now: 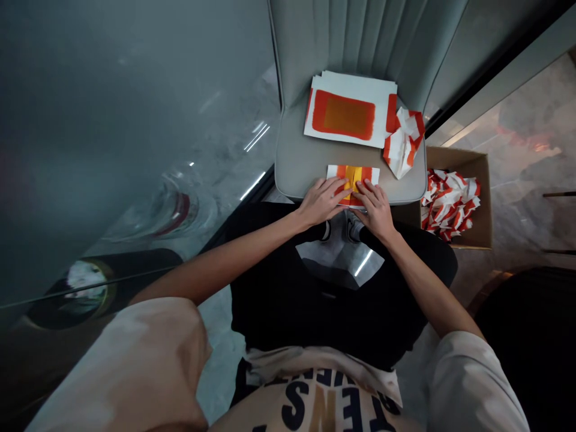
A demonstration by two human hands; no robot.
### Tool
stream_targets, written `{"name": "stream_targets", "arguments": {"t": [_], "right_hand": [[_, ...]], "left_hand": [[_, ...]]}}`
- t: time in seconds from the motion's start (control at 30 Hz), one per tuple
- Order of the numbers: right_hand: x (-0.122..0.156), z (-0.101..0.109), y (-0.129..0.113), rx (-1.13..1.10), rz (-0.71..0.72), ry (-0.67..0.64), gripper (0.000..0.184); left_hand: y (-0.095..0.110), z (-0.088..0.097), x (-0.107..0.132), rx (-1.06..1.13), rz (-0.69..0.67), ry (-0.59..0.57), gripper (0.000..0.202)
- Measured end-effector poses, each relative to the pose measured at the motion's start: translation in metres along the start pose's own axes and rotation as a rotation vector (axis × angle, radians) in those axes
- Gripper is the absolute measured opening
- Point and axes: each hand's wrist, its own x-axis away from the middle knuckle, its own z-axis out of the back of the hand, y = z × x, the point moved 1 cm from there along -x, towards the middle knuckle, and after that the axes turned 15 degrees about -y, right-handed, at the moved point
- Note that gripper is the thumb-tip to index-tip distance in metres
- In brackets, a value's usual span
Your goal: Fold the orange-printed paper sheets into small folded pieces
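Observation:
At the front edge of the grey chair seat, both of my hands hold a small folded sheet of paper with white, orange and yellow areas. Its two flaps meet at the yellow middle. My left hand presses its fingers on the left half, thumb at the near edge. On the right half rest the fingers of my right hand, its thumb also by the near edge. Behind lies a stack of flat white sheets printed with an orange and brown block. A folded white-and-orange paper piece stands beside the stack.
The grey chair carries the papers. To its right on the floor is a cardboard box with many folded red-and-white paper pieces. A glass panel runs along the left. My knees flank the seat's front.

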Motion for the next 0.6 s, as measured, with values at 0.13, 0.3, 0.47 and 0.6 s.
{"name": "stream_targets", "arguments": {"t": [0.13,0.3,0.47,0.6], "right_hand": [[0.002,-0.005,0.002,-0.015,0.008,0.037,0.04],[0.001,-0.011,0.01,-0.026,0.023,0.097,0.032],[0.001,-0.015,0.014,-0.037,0.072,0.16,0.026],[0.001,-0.015,0.016,-0.071,0.091,0.175,0.027]], "left_hand": [[0.001,-0.007,0.001,-0.016,-0.011,0.029,0.044],[-0.001,-0.012,0.0,-0.019,-0.018,0.069,0.038],[-0.007,-0.014,-0.001,-0.004,-0.059,0.132,0.032],[-0.006,-0.016,0.0,-0.002,-0.051,0.177,0.03]]}}
